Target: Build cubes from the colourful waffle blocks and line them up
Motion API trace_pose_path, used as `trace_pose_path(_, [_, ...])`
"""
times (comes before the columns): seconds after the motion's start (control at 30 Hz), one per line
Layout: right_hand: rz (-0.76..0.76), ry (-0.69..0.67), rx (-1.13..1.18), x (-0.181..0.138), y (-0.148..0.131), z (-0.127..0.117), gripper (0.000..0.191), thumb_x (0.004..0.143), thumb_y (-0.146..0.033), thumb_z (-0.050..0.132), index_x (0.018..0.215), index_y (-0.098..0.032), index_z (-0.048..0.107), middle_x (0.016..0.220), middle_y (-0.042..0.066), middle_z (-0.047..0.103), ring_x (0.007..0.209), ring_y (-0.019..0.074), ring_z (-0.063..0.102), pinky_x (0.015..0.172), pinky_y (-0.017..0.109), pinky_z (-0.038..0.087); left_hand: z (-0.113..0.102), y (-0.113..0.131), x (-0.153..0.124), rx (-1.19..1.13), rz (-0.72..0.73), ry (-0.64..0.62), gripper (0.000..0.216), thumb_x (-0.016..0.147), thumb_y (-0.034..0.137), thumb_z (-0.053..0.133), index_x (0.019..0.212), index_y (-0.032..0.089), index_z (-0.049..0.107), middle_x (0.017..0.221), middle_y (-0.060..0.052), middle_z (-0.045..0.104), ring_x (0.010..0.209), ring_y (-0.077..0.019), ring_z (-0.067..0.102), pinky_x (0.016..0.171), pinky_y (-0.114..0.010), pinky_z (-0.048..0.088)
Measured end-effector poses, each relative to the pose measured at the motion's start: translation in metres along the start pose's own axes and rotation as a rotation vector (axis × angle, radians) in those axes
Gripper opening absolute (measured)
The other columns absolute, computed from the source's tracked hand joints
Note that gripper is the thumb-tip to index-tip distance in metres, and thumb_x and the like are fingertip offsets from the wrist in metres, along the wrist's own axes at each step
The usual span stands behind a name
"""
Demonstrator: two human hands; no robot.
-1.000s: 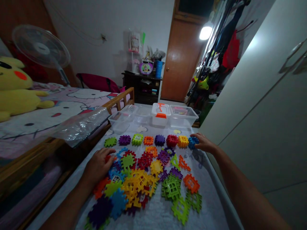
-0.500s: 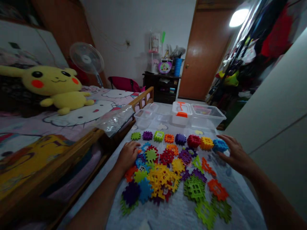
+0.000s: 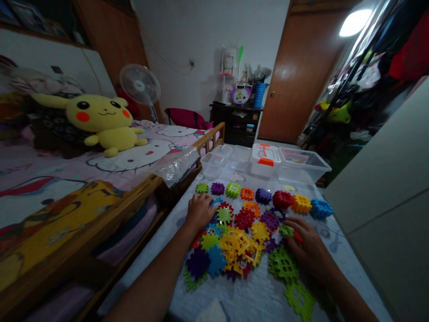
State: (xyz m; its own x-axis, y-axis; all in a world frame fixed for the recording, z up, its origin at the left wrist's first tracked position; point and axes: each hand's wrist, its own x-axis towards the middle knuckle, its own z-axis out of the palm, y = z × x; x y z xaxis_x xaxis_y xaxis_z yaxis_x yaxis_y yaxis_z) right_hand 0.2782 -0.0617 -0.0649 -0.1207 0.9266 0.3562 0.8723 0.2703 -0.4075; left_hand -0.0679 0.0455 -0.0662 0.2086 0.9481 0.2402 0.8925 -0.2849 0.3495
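A heap of notched plastic building tiles lies in front of me, with yellow tiles (image 3: 236,243) in its middle. My left hand (image 3: 200,211) rests at the heap's left edge, fingers loosely apart beside a blue tile (image 3: 217,202). My right hand (image 3: 306,243) reaches over the right side with fingers stretched out. Under its fingertips a small green tile (image 3: 286,230) shows, and an orange tile is partly hidden below the palm. Green lattice tiles (image 3: 283,264) lie by that wrist. Behind the heap runs a row of joined blocks, ending in a blue block (image 3: 321,208).
Clear plastic bins (image 3: 303,167) and a lidded box with orange latches (image 3: 266,162) stand at the table's far end. A wooden bed rail (image 3: 147,185) borders the left side. A pale cabinet (image 3: 385,188) closes off the right.
My right hand has left the blue block at the row's end and come nearer, over the green and orange tiles. My left hand stays by the heap's left edge. The view has turned slightly left.
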Motion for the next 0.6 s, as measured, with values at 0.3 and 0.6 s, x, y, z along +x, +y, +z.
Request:
trace_pose_path(0.3, [0.006, 0.001, -0.011, 0.001, 0.002, 0.007, 0.029, 0.086, -0.033, 0.049, 0.104, -0.02, 0.067, 0.109, 0.012, 0.066, 0.101, 0.0267, 0.063, 0.089, 0.044, 0.052, 0.0, 0.0, 0.005, -0.069, -0.006, -0.019, 0.023, 0.081, 0.04, 0.064, 0.094, 0.021, 0.062, 0.104, -0.007, 0.064, 0.103, -0.0279, 0.051, 0.089, -0.041, 0.039])
trace_pose_path(0.6, [0.011, -0.009, -0.007, 0.0, 0.0, 0.006, 0.028, 0.087, -0.03, 0.048, 0.105, -0.02, 0.067, 0.109, 0.011, 0.066, 0.101, 0.0262, 0.062, 0.089, 0.044, 0.051, -0.008, 0.005, 0.0, -0.175, 0.131, 0.097, 0.034, 0.08, 0.028, 0.064, 0.112, 0.021, 0.06, 0.117, -0.009, 0.061, 0.112, -0.0277, 0.049, 0.098, -0.044, 0.036])
